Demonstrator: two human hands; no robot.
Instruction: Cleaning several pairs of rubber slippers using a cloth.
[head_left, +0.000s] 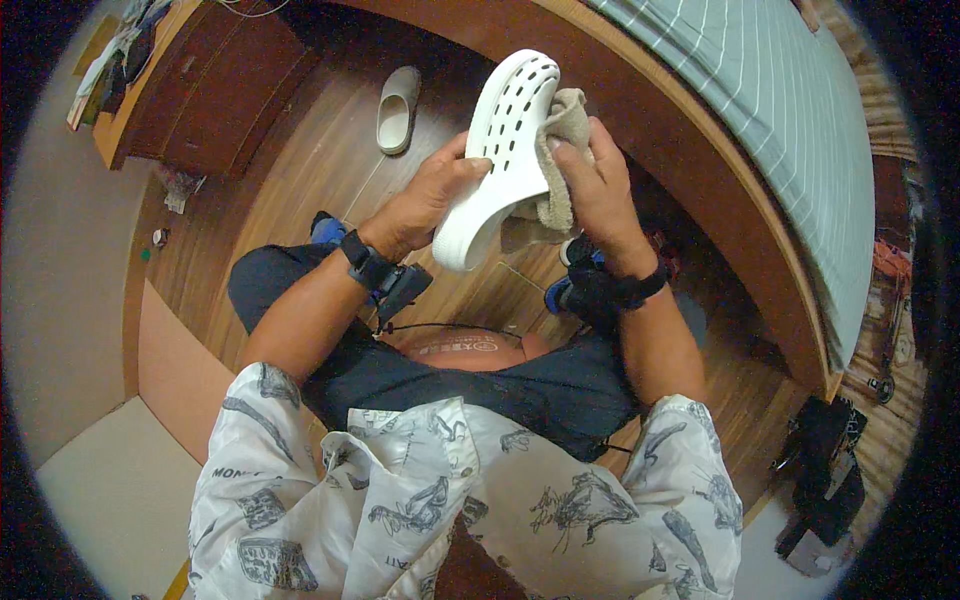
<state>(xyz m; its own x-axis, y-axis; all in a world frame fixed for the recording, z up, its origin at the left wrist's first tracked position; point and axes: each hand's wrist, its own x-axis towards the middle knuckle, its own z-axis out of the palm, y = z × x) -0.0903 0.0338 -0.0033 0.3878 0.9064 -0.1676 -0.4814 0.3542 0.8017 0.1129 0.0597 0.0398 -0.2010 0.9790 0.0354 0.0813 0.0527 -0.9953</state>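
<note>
A white slotted clog (517, 127) is held up in front of me, its toe pointing away and its heel end towards me. My left hand (427, 195) grips its left side, the thumb lying on the upper near the slots. On the clog's right side my right hand (600, 187) holds a beige terry cloth (559, 180) against the shoe, with the thumb pressed into the cloth. Part of the cloth hangs below the clog's opening. The fingers under the shoe and cloth are partly hidden. Dark bands circle both wrists.
A greyish clog (399, 112) stands on the wooden floor beyond my left hand. A bed with a wooden frame (720, 172) and striped sheet curves along the right. A dark wooden cabinet (217, 90) is at the upper left. Dark items (825, 465) lie at the lower right.
</note>
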